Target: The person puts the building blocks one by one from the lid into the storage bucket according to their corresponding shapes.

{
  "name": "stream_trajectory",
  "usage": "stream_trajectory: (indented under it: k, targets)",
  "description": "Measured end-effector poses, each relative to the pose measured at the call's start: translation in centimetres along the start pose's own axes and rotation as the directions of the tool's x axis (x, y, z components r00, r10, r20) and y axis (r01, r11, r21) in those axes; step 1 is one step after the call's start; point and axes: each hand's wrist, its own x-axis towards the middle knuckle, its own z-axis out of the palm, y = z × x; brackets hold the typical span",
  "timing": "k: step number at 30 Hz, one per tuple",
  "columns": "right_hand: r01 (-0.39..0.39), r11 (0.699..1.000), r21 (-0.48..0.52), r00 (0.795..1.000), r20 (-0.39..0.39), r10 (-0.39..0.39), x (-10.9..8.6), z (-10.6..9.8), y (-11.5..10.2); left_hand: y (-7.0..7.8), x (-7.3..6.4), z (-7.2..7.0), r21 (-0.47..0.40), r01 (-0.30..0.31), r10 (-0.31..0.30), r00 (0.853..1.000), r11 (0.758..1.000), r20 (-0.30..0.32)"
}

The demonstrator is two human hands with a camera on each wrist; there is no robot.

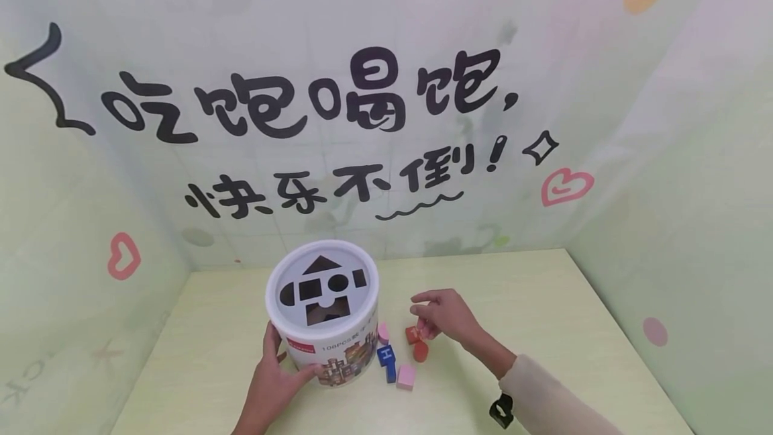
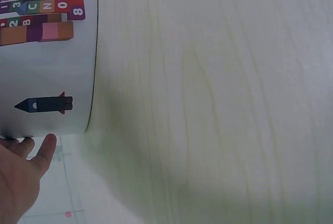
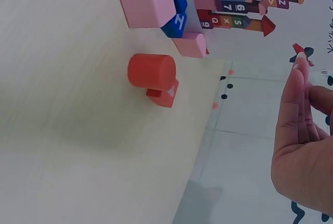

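Observation:
A white round bucket (image 1: 329,354) with printed block pictures stands on the table, its lid (image 1: 288,316) cut with several shaped holes. My left hand (image 1: 273,381) grips the bucket's left side, thumb on the front and the other fingers round behind. To the right of the bucket, my right hand (image 1: 449,317) is raised over small blocks with its fingers mostly straight; nothing shows between them. Beneath it lie a red cylinder block (image 3: 152,71) and a smaller red block (image 3: 165,96). Closer to the bucket are blue blocks (image 1: 385,355) and pink blocks (image 1: 406,377).
The pale wooden table (image 1: 495,388) is bounded by a back wall (image 1: 423,233) with large black lettering, and by side walls. A black band (image 1: 501,411) hangs at the right sleeve (image 1: 549,395).

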Motion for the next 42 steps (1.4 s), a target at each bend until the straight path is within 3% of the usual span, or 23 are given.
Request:
stream_trajectory:
  k: [10, 19, 31, 42]
  targets:
    - [-0.014, 0.999, -0.029, 1.0, 0.004, 0.014, -0.4, 0.6, 2.9, 0.1, 0.0, -0.3, 0.002, 0.02, -0.02, 1.0, 1.0, 0.007]
    - [-0.04, 0.998, -0.047, 0.999, 0.008, 0.04, -0.7, 0.8, 4.0, 0.1, 0.0, -0.4, -0.002, 0.017, -0.017, 1.0, 1.0, 0.005]
    - [-0.059, 0.996, -0.065, 0.996, 0.063, 0.063, -0.6, 1.6, 6.5, 0.0, 0.0, -0.3, -0.004, 0.012, -0.012, 1.0, 1.0, 0.0]
    - [-0.018, 0.995, -0.096, 0.995, 0.1, 0.027, -1.3, 2.0, 8.1, 0.0, -0.1, -0.1, 0.012, 0.046, -0.046, 0.999, 0.999, 0.022]
